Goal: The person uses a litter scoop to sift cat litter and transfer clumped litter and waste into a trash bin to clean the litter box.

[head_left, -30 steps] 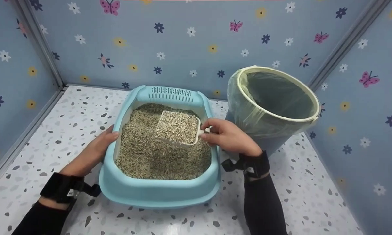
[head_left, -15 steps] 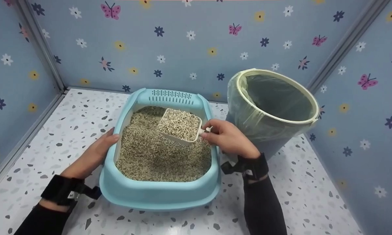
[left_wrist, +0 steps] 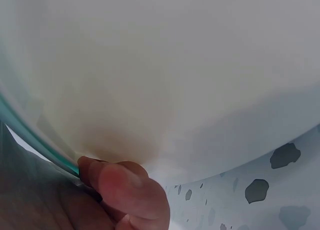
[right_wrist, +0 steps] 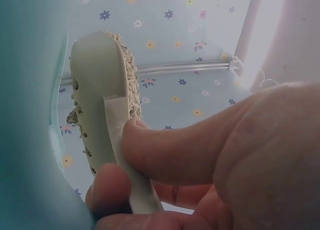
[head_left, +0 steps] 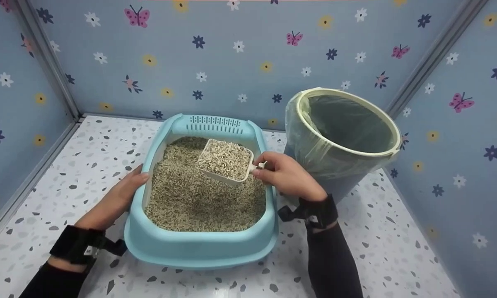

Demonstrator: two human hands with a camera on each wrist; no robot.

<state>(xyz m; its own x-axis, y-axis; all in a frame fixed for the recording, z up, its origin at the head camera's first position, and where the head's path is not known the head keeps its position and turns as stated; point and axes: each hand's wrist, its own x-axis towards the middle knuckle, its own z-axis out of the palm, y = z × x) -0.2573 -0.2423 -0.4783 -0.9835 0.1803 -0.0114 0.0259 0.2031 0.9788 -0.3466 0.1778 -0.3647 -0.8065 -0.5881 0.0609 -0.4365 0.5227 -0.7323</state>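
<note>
My right hand (head_left: pixel 292 176) pinches the short handle of a white litter scoop (head_left: pixel 227 179), with the thumb pressed along it in the right wrist view. The scoop is heaped with pale litter pellets (head_left: pixel 225 158) and hangs over a blue litter box (head_left: pixel 203 248). Pellets poke through holes in the underside of the scoop (right_wrist: pixel 97 64). A bed of darker, mixed litter (head_left: pixel 207 207) fills the box. My left hand (head_left: pixel 120 192) grips the box's left rim, thumb on top. Its curled fingers (left_wrist: pixel 132 190) show below the rim in the left wrist view.
A waste bin (head_left: pixel 343 165) lined with a clear bag stands right of the litter box, close to my right hand. Flowered blue panels (head_left: pixel 232 54) enclose the back and both sides. The floor (head_left: pixel 103 153) is white with grey specks.
The heaped scoop has risen slightly off the litter and tilted, so its near side shows more. My left hand keeps its hold on the rim. The head view has shifted a little.
</note>
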